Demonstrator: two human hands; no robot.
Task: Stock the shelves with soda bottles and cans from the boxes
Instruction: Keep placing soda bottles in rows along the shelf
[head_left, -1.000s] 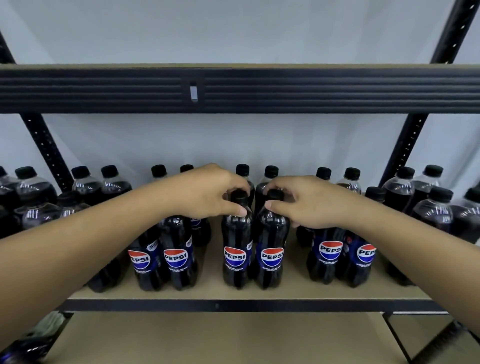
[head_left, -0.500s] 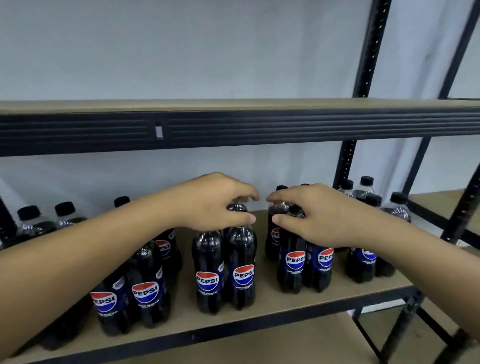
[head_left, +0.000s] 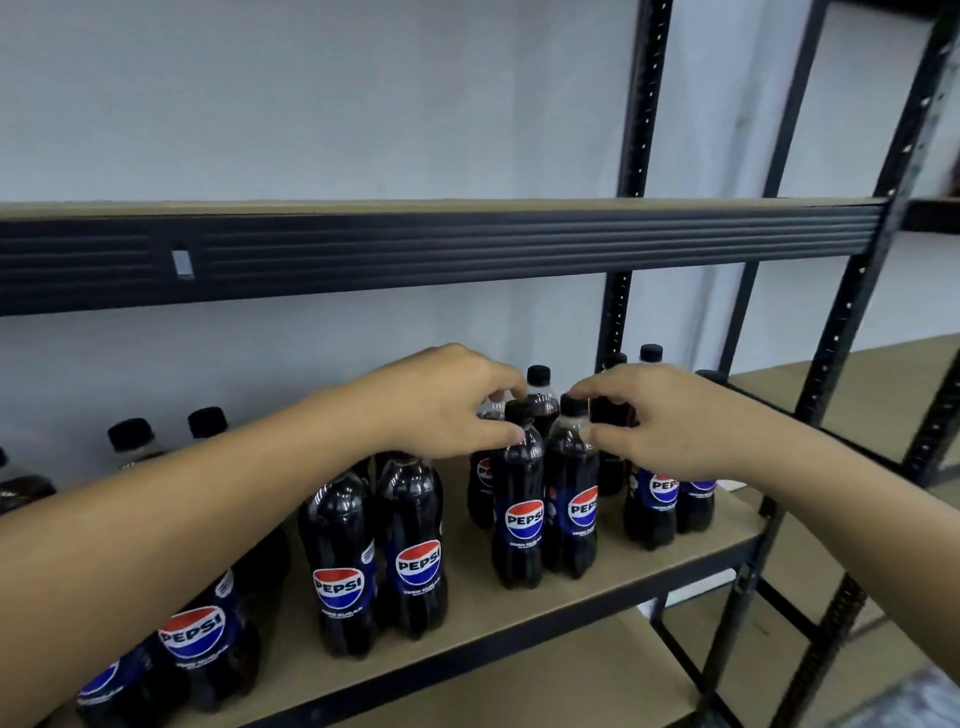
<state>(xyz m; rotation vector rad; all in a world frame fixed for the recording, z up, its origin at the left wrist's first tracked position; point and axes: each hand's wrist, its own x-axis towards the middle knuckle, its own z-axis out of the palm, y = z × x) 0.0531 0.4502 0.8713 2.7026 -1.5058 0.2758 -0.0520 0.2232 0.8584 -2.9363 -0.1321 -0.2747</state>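
Two dark Pepsi bottles stand side by side on the middle shelf board (head_left: 467, 597). My left hand (head_left: 447, 400) curls over the left bottle (head_left: 519, 514), thumb against its neck just under the black cap. My right hand (head_left: 670, 421) curls over the right bottle (head_left: 571, 504) in the same way, index finger above the cap and thumb on the shoulder. Both bottles rest upright on the board. More Pepsi bottles stand in pairs to the left (head_left: 374, 561) and right (head_left: 654, 493), with others behind.
A black shelf beam (head_left: 467, 249) runs just above my hands. A black upright post (head_left: 634, 156) stands behind the right bottles. A lower board (head_left: 571, 680) lies below, and a second shelving unit (head_left: 857, 374) adjoins on the right.
My view has swung right and upward, so the shelf's right end and the neighbouring unit now show. Both hands stay on the tops of the same two bottles.
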